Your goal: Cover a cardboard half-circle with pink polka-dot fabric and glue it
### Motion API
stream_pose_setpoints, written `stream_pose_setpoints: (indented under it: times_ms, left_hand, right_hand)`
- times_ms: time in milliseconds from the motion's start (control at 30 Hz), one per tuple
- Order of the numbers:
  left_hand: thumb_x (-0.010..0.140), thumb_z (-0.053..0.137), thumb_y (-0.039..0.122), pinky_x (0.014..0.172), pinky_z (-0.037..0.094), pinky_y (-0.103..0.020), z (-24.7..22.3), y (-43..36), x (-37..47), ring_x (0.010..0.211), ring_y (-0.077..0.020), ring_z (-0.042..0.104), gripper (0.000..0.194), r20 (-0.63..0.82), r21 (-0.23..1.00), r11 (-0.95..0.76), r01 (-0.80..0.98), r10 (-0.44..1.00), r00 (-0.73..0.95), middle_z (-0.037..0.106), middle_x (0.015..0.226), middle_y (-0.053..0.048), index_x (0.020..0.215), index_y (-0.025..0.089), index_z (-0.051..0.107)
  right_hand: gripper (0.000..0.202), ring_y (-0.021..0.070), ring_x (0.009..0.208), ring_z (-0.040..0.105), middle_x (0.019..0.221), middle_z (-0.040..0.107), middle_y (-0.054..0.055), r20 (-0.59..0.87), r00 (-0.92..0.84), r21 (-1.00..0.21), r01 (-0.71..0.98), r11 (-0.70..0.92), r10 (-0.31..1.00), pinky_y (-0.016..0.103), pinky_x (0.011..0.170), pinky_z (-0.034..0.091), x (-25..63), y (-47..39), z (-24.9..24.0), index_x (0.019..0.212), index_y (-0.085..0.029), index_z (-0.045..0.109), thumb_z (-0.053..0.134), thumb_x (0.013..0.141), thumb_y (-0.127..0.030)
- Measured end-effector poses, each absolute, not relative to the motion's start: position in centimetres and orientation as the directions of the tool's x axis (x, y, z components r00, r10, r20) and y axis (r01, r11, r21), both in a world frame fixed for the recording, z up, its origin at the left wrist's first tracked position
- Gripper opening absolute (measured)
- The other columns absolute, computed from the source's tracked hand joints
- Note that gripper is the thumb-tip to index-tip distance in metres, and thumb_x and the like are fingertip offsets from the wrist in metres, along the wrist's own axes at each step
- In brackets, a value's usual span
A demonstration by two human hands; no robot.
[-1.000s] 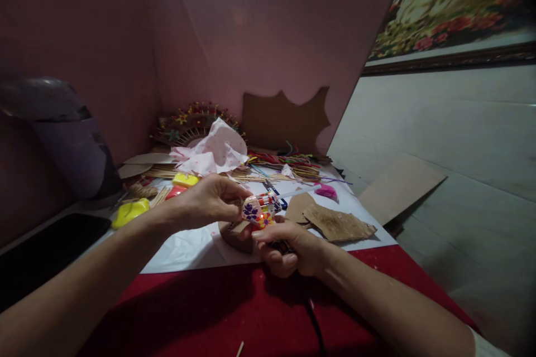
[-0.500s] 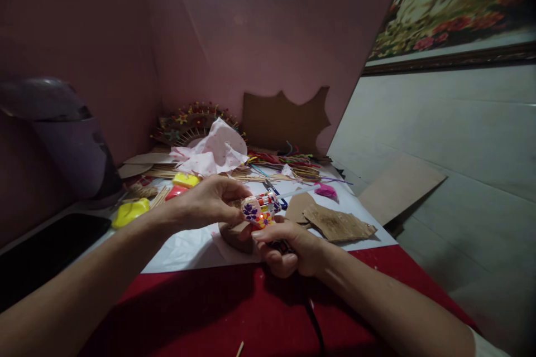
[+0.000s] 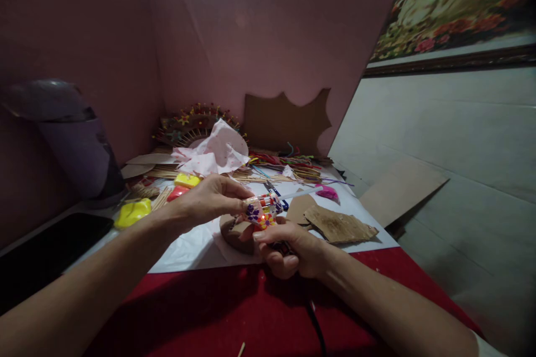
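In my right hand (image 3: 288, 248) is the handle of a flower-patterned hot glue gun (image 3: 264, 213), its fingers wrapped round it. A small light glows on the gun's side, and a pale glue stick (image 3: 304, 193) juts from its rear toward the right. My left hand (image 3: 215, 198) is closed in a pinch at the gun's front end; what lies between those fingertips is hidden. Under the two hands a round brown piece (image 3: 230, 237) rests on the white sheet (image 3: 184, 245), partly covered by them. Blue-handled scissors (image 3: 285, 204) lie just behind the gun.
Torn cardboard (image 3: 339, 223) and a pink lump (image 3: 327, 193) lie right. Yellow (image 3: 133, 213) and red (image 3: 178, 193) packets sit left, near a dark flat object (image 3: 62, 240). Behind are crumpled tissue (image 3: 213, 150), sticks and coloured pipe cleaners (image 3: 285, 160). A black cord (image 3: 316, 326) crosses the red cloth (image 3: 188, 312).
Both hands and the glue gun stay almost in place. My left fingers have shifted slightly at the gun's front, and the whole view has moved a little.
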State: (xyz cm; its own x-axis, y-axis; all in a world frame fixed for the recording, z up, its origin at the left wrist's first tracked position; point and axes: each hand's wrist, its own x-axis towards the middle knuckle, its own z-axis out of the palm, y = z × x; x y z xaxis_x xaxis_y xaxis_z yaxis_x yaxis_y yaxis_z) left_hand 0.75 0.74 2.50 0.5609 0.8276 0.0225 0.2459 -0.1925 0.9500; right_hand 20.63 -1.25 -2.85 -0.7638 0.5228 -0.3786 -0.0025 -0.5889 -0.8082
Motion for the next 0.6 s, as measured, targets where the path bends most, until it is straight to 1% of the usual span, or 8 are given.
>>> stream_pose_setpoints:
  times_ms: [100, 167, 267, 333, 433, 533, 600]
  left_hand:
    - [0.067, 0.063, 0.017, 0.077, 0.045, -0.032, 2.61, 0.60, 0.76, 0.082, -0.0206, 0.063, 0.030, 0.013, 0.955, -0.173, 0.242, 0.837, 0.547, 0.074, 0.085, -0.007, 0.095, 0.014, 0.075]
    - [0.066, 0.061, 0.013, 0.079, 0.044, -0.031, 2.67, 0.54, 0.61, 0.085, -0.0206, 0.063, 0.032, 0.014, 0.955, -0.175, 0.238, 0.831, 0.556, 0.074, 0.088, -0.006, 0.095, 0.015, 0.075]
    - [0.068, 0.066, 0.021, 0.079, 0.044, -0.031, 2.62, 0.47, 0.46, 0.087, -0.0204, 0.062, 0.027, 0.020, 0.957, -0.166, 0.239, 0.856, 0.517, 0.074, 0.092, -0.008, 0.092, 0.014, 0.075]
    - [0.067, 0.070, 0.029, 0.073, 0.044, -0.029, 2.47, 0.46, 0.56, 0.080, -0.0190, 0.062, 0.027, 0.013, 0.960, -0.142, 0.243, 0.886, 0.464, 0.074, 0.087, -0.008, 0.088, 0.013, 0.075]
    - [0.065, 0.073, 0.033, 0.067, 0.044, -0.029, 2.19, 0.55, 0.88, 0.071, -0.0174, 0.061, 0.029, -0.003, 0.971, -0.101, 0.215, 0.900, 0.436, 0.073, 0.078, -0.008, 0.084, 0.012, 0.074]
    - [0.064, 0.072, 0.029, 0.071, 0.045, -0.031, 2.10, 0.66, 1.02, 0.074, -0.0196, 0.062, 0.025, 0.004, 0.975, -0.103, 0.198, 0.896, 0.444, 0.073, 0.077, -0.008, 0.081, 0.012, 0.075]
    - [0.064, 0.069, 0.024, 0.075, 0.044, -0.031, 2.19, 0.66, 0.97, 0.078, -0.0204, 0.062, 0.020, 0.014, 0.972, -0.119, 0.201, 0.889, 0.458, 0.073, 0.078, -0.008, 0.080, 0.013, 0.076]
  right_hand:
    - [0.016, 0.0010, 0.026, 0.021, 0.041, 0.046, -0.007, -0.380, -0.761, -0.801, -0.013, -0.598, 0.526, 0.012, 0.028, 0.016, 20.59, -1.18, -2.84, 0.078, -0.015, 0.055, 0.062, 0.072, -0.027]
    - [0.017, 0.0011, 0.026, 0.021, 0.041, 0.046, -0.007, -0.377, -0.761, -0.802, -0.017, -0.597, 0.528, 0.012, 0.028, 0.015, 20.56, -1.17, -2.80, 0.080, -0.015, 0.055, 0.063, 0.071, -0.027]
    - [0.021, 0.0014, 0.026, 0.021, 0.042, 0.047, -0.007, -0.373, -0.754, -0.815, -0.011, -0.579, 0.540, 0.012, 0.029, 0.015, 20.53, -1.27, -2.73, 0.091, -0.015, 0.058, 0.061, 0.074, -0.027]
    - [0.023, 0.0015, 0.027, 0.021, 0.043, 0.047, -0.007, -0.374, -0.745, -0.824, -0.006, -0.567, 0.552, 0.012, 0.029, 0.016, 20.51, -1.42, -2.69, 0.095, -0.015, 0.058, 0.060, 0.075, -0.026]
    - [0.020, 0.0017, 0.027, 0.022, 0.042, 0.047, -0.007, -0.373, -0.736, -0.832, -0.006, -0.555, 0.566, 0.013, 0.029, 0.016, 20.48, -1.60, -2.65, 0.090, -0.014, 0.059, 0.060, 0.074, -0.025]
    - [0.017, 0.0016, 0.026, 0.021, 0.041, 0.046, -0.007, -0.378, -0.743, -0.821, -0.005, -0.570, 0.552, 0.013, 0.028, 0.015, 20.47, -1.61, -2.65, 0.082, -0.014, 0.057, 0.061, 0.073, -0.027]
    - [0.016, 0.0015, 0.025, 0.020, 0.040, 0.046, -0.007, -0.392, -0.752, -0.805, 0.002, -0.593, 0.530, 0.013, 0.028, 0.015, 20.46, -1.55, -2.64, 0.076, -0.014, 0.054, 0.061, 0.072, -0.029]
